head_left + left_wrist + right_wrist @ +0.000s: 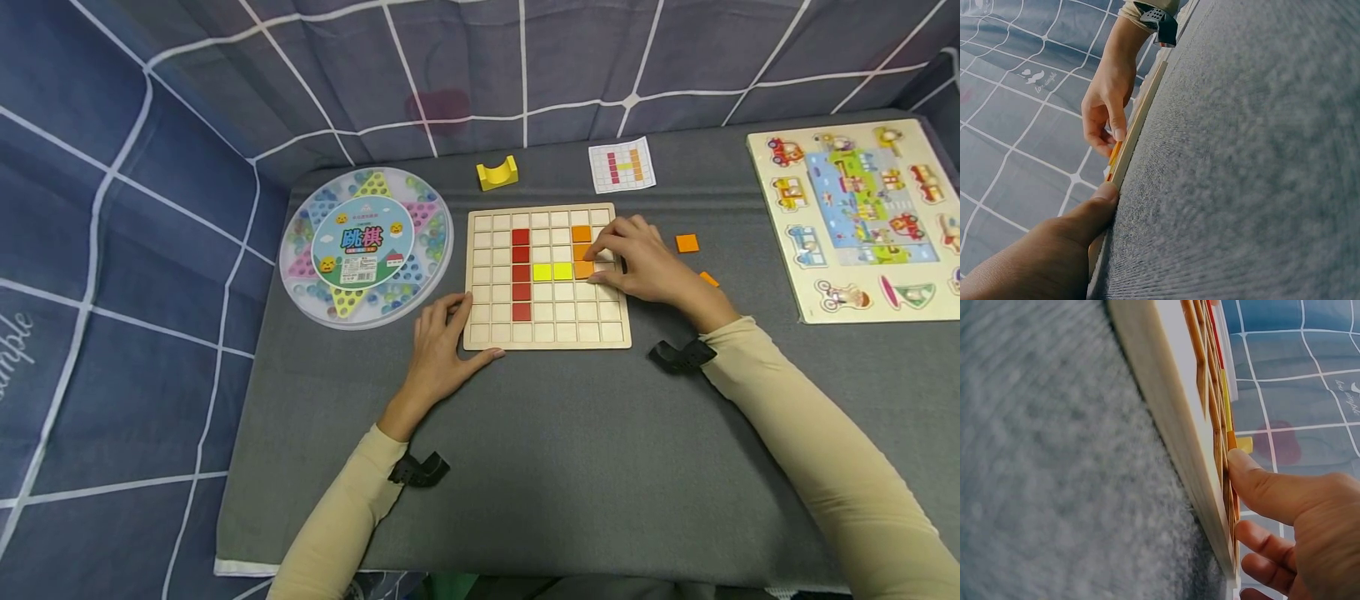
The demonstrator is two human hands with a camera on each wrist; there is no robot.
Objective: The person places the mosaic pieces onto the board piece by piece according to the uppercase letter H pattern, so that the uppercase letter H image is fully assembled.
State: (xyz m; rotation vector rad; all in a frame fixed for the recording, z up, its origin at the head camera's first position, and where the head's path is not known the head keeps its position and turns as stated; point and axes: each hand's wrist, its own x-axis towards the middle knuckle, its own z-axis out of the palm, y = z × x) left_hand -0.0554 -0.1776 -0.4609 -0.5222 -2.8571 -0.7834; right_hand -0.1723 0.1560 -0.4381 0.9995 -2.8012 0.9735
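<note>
A wooden grid board [547, 335] lies on the table with a column of red tiles [521, 273], two yellow tiles [552, 272] and a partial column of orange tiles [581, 234]. My right hand [645, 260] reaches over the board's right side and pinches the lowest orange tile [582, 270] at its square, thumb and fingertips at its edge. At the board's lower left corner, my left hand [441, 354] rests with its thumb along the front edge and its fingers by the left edge. The left wrist view shows that thumb [1105, 191] against the board's side.
Loose orange tiles [687, 242] lie right of the board, one partly behind my right wrist. Behind the board are a pattern card [622, 167] and a yellow arch block [497, 173]. A round Chinese checkers box [363, 247] stands left, a picture puzzle board [825, 200] right.
</note>
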